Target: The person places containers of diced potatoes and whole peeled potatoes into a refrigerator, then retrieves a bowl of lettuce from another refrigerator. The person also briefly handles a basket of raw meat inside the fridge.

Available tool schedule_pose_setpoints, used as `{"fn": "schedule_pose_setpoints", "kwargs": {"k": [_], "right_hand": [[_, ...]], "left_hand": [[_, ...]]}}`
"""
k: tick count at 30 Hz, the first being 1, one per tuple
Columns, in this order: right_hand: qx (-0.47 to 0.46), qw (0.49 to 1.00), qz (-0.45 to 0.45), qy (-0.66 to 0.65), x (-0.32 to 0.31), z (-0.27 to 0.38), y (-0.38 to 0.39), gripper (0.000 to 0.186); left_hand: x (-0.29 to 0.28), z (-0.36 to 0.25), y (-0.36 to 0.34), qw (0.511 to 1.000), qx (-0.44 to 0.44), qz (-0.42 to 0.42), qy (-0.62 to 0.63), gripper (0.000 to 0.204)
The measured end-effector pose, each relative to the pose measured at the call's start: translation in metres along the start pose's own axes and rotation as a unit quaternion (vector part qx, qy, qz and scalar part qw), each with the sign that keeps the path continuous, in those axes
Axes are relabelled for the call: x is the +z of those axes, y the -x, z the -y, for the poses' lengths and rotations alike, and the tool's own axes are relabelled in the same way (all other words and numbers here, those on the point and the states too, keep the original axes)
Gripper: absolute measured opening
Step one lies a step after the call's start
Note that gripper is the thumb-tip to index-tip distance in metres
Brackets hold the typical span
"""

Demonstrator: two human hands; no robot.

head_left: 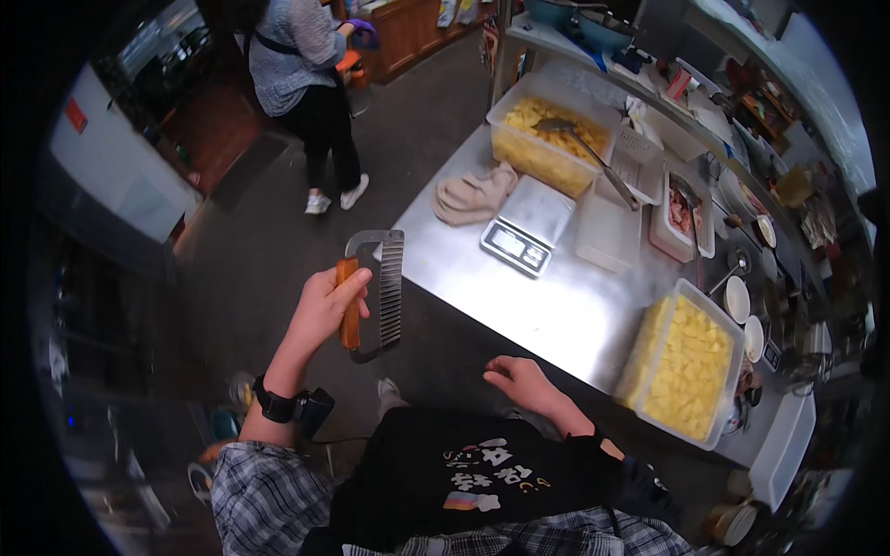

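Note:
My left hand (331, 301) grips the wooden handle of a crinkle cutter (391, 289), whose ridged metal blade stands upright beside the fingers. The cutter is held over the floor, just off the left edge of the steel table (501, 320). Nothing shows in my right hand (527, 382), which hangs in front of my apron with loosely bent fingers and the thumb apart. On the table, a kitchen scale (519, 246) with a lit display sits beside a crumpled beige cloth (468, 196). A clear tub of cut yellow pieces (686, 371), perhaps potato, is right of my right hand.
At the table's far side is another tub of yellow pieces (547, 153) with a ladle (598, 159) on it. Right of the scale are a white container (610, 232) and a meat bin (681, 218). Another person (301, 83) is on the floor at upper left.

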State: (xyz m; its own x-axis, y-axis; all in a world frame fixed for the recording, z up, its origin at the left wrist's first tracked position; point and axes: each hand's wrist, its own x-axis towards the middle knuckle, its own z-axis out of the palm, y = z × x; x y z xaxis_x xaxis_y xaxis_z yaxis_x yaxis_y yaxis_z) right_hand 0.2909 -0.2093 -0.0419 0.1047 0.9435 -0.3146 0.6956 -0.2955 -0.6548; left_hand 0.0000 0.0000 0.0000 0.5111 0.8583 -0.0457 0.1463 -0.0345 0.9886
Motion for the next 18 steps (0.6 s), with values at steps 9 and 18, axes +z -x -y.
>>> {"fn": "schedule_pose_setpoints", "kwargs": {"k": [9,18], "right_hand": [[0.01,0.992,-0.106,-0.061,0.214,0.07,0.018,0.03],[0.07,0.965,-0.25,-0.029,0.212,0.085,0.158,0.027]], "left_hand": [[-0.148,0.046,0.013,0.988,-0.017,0.127,0.088,0.026],[-0.077,-0.038,0.005,0.969,0.172,0.171,0.039,0.019]]}}
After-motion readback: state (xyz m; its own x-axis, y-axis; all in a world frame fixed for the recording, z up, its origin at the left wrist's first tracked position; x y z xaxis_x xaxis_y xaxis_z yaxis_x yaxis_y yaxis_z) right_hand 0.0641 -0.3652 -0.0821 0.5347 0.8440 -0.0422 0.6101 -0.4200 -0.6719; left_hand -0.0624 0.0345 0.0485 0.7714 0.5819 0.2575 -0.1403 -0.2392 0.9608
